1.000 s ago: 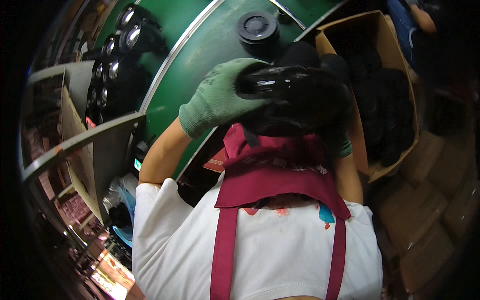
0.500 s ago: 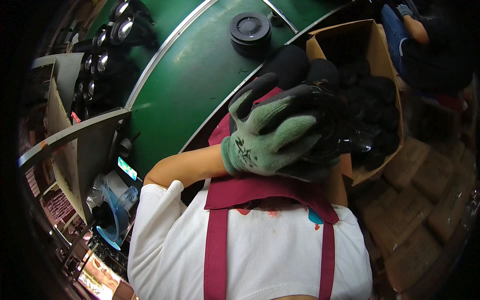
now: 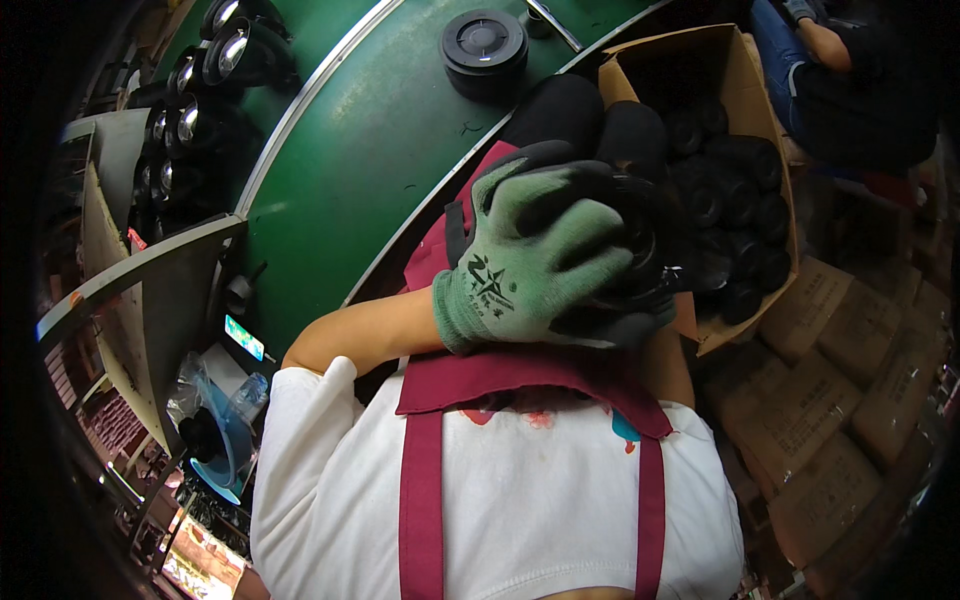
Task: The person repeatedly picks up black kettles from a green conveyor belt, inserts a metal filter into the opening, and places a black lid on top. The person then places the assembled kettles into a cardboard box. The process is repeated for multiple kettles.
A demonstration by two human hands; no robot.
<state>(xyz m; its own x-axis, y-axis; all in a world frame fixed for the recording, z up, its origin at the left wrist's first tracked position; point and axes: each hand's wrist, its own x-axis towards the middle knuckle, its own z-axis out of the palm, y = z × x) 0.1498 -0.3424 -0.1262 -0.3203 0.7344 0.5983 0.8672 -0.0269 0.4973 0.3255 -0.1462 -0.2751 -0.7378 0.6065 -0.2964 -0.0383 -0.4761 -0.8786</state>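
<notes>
My left hand [image 3: 545, 260], in a green knit glove with black-coated fingers, is in front of my chest. Its fingers curl over a dark, round black part [image 3: 645, 225] with a ringed, slightly glossy face. Most of that part is covered by the glove, and its exact kind cannot be made out. My right forearm [image 3: 668, 365] comes up from below on the other side. The right hand is mostly hidden behind the left glove and the dark part, so its fingers do not show.
An open cardboard box [image 3: 785, 215] of black cylindrical parts [image 3: 735, 200] stands at my right, near brown cartons [image 3: 810, 410] and a seated person [image 3: 850, 100]. Black discs [image 3: 485, 50] are stacked on the green bench [image 3: 370, 140]. Shiny-faced round parts [image 3: 235, 50] and a lit phone [image 3: 244, 337] are leftward.
The left hand's fingers have curled in more tightly over the dark part, and its wrist has turned slightly. The whole scene has shifted a little leftward in view.
</notes>
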